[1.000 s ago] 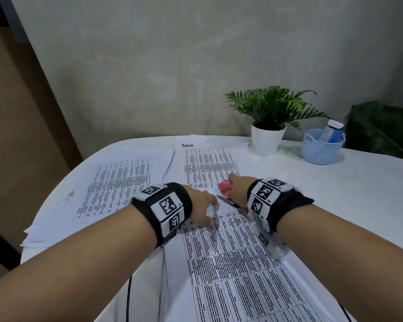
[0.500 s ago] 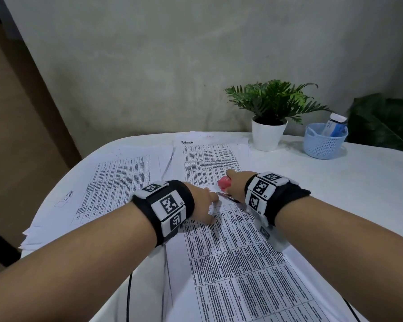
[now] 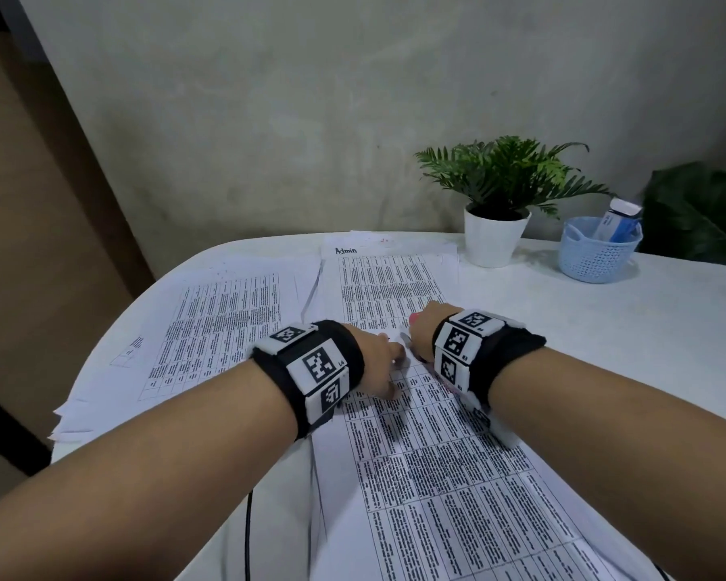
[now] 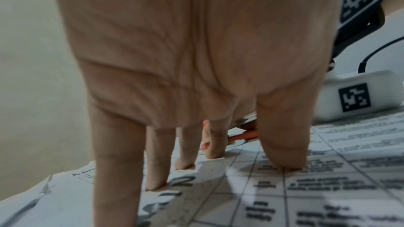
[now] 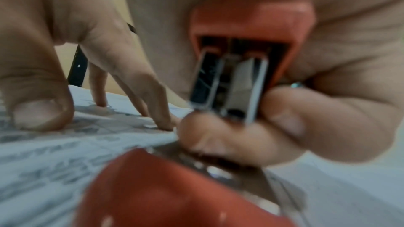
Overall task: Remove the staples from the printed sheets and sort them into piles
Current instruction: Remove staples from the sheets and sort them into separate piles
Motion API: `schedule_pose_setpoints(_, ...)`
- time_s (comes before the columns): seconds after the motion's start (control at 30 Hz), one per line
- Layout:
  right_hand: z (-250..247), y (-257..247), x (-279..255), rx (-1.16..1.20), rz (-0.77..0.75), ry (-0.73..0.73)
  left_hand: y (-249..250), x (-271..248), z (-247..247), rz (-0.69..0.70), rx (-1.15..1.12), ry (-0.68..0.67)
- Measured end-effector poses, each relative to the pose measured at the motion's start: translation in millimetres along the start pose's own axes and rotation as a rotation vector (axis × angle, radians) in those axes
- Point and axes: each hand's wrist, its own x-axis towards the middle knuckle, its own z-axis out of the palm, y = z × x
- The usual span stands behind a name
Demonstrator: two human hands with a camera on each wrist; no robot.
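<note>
mid-frame: left hand (image 3: 378,362) spread flat, fingertips (image 4: 186,165) pinning the sheets (image 3: 436,467) so they cannot shift; right hand (image 3: 424,333) clamped on the orange remover (image 5: 251,44), likely biting a staple at the top corner.

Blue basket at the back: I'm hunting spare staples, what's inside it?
The blue basket holds one or two blue-and-white containers poking above its rim; anything lower is hidden by its wall.
</note>
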Motion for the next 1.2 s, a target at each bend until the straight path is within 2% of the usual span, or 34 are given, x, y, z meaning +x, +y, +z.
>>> schedule_pose_setpoints(0.17,-5.6,5.3,-7.9,0.096,-0.017,0.008,-0.2,-1.9,-1.0,-0.005,-0.014,-0.012)
schedule_pose_setpoints(0.37,-6.7,17.4,-17.8,0.075,-0.092,0.009,-2.1,-2.0,-1.0,-0.014,-0.012,-0.041)
schedule_pose_setpoints(0.67,-0.2,29.6,-39.1,0.308,-0.006,0.011,-2.3,-6.1,-3.4,-0.005,-0.061,-0.033)
schedule_pose_setpoints(0.77,-5.1,26.3,-52.0,0.371,-0.008,-0.009,-5.2,-15.9,-9.5,0.005,-0.170,0.003)
schedule_pose_setpoints(0.93,-15.7,17.7,-59.9,0.402,-0.075,-0.043,-27.2,-34.7,-7.6,-0.072,-0.247,0.130)
schedule_pose_setpoints(1.07,-19.2,5.9,-58.3,0.361,-0.082,-0.008,-33.0,-42.6,12.7,-0.113,-0.223,0.066)
schedule_pose_setpoints(1.2,-18.4,-7.4,-55.6,0.311,-0.134,-0.023,-30.7,-43.2,18.5,-0.116,-0.210,0.095)
